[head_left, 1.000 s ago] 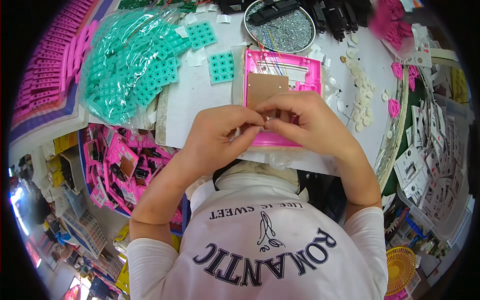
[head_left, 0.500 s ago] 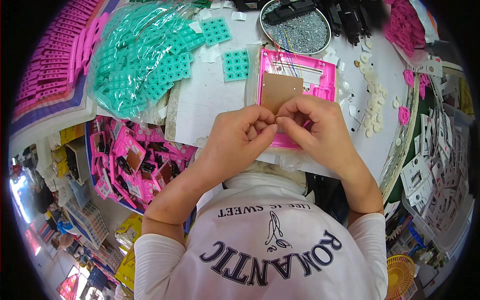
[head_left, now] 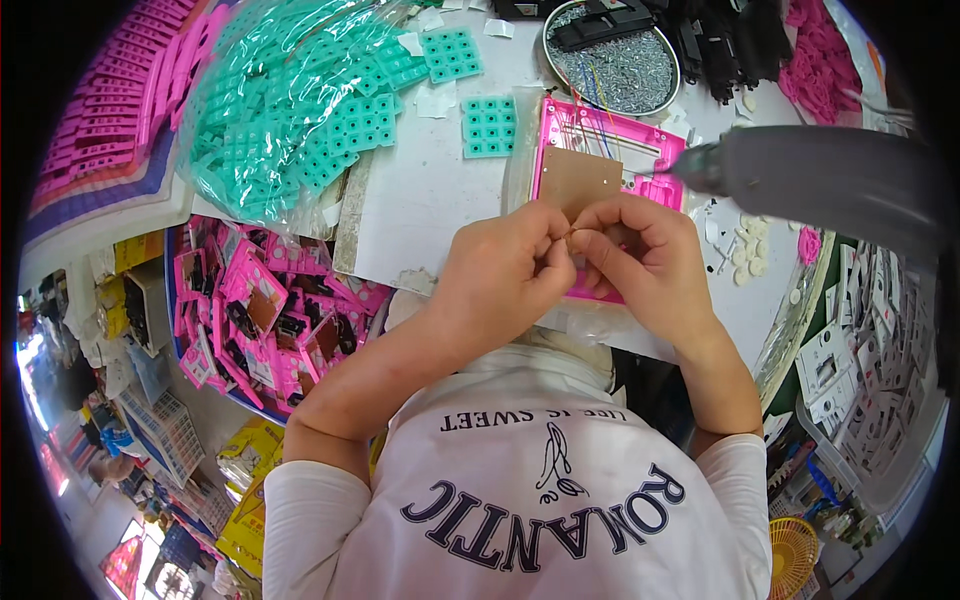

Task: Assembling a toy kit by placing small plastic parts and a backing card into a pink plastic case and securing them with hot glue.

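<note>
My left hand and my right hand meet fingertip to fingertip over the near edge of a pink plastic casing. Both are closed in a pinch; whatever small piece lies between the fingertips is too small to make out. Just beyond my fingers, a brown circuit board rests in the casing. Thin coloured wires rise from behind the board. From the right, a grey power screwdriver reaches over the casing, its tip near the casing's right side.
Turquoise button pads fill a clear bag at left. A round tray of screws stands at the back. White discs lie at right. A bin of pink casings sits lower left; a clear tub holds white plates.
The grey screwdriver has come into view from the right. My hands remain pinched together, and the whole scene has shifted slightly in the picture.
</note>
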A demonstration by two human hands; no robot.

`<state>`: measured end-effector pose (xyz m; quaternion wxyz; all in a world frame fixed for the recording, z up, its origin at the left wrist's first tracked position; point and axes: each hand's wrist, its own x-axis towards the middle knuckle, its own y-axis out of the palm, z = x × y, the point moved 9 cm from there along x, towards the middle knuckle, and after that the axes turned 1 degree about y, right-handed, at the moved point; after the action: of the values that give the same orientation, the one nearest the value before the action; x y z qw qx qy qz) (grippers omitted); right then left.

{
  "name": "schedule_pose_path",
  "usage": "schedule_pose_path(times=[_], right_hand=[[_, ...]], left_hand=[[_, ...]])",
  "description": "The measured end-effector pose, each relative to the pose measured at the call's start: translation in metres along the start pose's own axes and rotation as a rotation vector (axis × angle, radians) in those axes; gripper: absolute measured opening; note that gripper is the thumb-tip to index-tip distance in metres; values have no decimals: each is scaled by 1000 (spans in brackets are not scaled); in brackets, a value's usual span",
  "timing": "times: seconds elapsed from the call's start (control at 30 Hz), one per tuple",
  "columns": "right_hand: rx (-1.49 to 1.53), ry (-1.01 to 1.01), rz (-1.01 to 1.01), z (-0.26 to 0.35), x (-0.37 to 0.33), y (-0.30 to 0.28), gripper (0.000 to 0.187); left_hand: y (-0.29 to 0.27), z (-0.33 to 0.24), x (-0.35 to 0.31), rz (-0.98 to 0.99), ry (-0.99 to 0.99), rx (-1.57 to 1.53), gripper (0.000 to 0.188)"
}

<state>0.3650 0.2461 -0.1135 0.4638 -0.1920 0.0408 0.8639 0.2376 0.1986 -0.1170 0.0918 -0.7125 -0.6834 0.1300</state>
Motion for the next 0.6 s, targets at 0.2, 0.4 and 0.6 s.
schedule_pose_path(times=[0.2, 0.4, 0.6], right_hand=[[74, 11, -15, -2, -1, -5, 8], [17, 6, -8, -3, -2, -3, 8], [50, -52, -40, 1, -4, -5, 6]], left_hand=[[-7, 2, -1, 53, -80, -36, 10], [-5, -3, 0, 58, -3, 16, 9], [1, 12, -2, 85, -132, -221, 6]])
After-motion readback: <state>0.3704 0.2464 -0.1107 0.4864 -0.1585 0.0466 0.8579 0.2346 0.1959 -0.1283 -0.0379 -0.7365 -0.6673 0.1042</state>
